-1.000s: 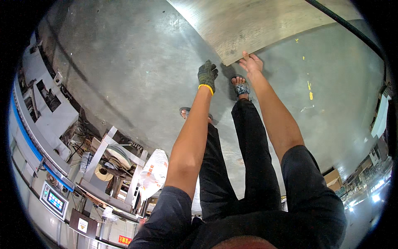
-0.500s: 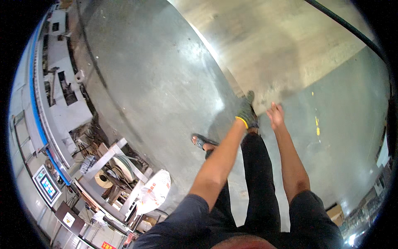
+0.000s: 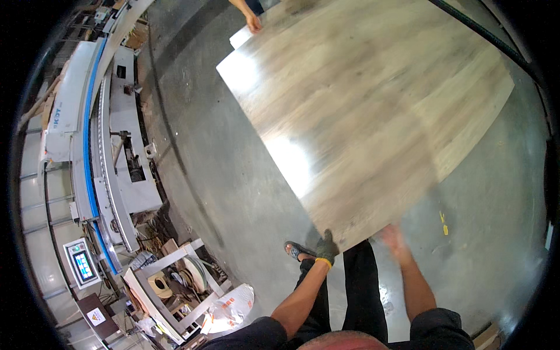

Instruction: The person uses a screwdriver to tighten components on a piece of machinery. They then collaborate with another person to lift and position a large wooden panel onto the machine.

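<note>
Item: large wood-grain panel point(image 3: 361, 111), pale brown, glossy, with glare patches near its left corner and along its left edge. It is carried flat above the grey concrete floor point(image 3: 233, 175) and fills the upper middle of the view. All positions below are given relative to the panel.

Edges: the near edge is held at the wearer's hands; the left edge runs diagonally up to the far-left corner; the right corner ends short of a dark hose point(image 3: 484, 38) that is laid past the far-right edge.

Open room: a wide band of bare floor is seen left of the panel, bounded further left by a long white and blue machine point(image 3: 99, 146) with a small control screen point(image 3: 81, 265). A white rack point(image 3: 169, 280) with rolls of tape is placed below and left of the near edge. Floor is also seen right of the near edge.

Left hand point(image 3: 326, 248): gloved in dark fabric with a yellow cuff, forearm stretched forward, grip clenched on the near edge.

Right hand point(image 3: 394, 238): bare, blurred, arm extended, set at the near edge; whether the grip is clenched on it cannot be told.

Other person's hand point(image 3: 252, 23): placed at the far-left corner.
</note>
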Demonstrator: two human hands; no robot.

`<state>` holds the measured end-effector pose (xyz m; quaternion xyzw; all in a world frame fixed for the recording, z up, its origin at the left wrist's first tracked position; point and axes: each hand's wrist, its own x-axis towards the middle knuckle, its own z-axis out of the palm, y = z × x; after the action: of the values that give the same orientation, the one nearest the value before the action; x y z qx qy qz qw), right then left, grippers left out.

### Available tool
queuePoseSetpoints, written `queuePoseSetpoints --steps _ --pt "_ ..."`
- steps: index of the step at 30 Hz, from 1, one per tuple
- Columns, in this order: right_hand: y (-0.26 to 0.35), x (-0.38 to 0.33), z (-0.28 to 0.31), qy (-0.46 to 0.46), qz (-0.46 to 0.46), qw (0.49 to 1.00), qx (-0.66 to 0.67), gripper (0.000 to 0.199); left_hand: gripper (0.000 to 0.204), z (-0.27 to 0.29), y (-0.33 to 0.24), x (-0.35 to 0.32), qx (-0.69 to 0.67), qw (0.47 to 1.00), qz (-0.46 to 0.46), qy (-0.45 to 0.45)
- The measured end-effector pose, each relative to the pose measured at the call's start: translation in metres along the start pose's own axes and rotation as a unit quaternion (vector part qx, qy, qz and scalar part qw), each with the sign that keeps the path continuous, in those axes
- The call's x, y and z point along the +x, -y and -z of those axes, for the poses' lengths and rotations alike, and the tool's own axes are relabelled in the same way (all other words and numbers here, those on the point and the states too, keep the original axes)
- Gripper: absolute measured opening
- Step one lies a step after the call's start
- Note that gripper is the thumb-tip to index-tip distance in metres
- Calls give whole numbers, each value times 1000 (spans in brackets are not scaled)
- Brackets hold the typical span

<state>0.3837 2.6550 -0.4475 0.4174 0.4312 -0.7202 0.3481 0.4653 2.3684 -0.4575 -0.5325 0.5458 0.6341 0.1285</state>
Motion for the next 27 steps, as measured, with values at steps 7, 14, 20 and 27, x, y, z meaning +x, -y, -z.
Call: queuePoseSetpoints --steps 7,14,20,27 --pt "188 39 162 -160 231 958 61 91 46 123 -36 -54 526 836 -142 -57" --pt "254 -14 67 -150 148 960 185 87 80 229 -93 -165 584 800 -47 -128" --pt "215 -16 54 -146 145 969 137 71 48 309 -149 -197 518 772 -145 -338" --pt "172 -119 -92 -103 15 970 221 69 47 444 -198 -268 581 629 -162 -490"
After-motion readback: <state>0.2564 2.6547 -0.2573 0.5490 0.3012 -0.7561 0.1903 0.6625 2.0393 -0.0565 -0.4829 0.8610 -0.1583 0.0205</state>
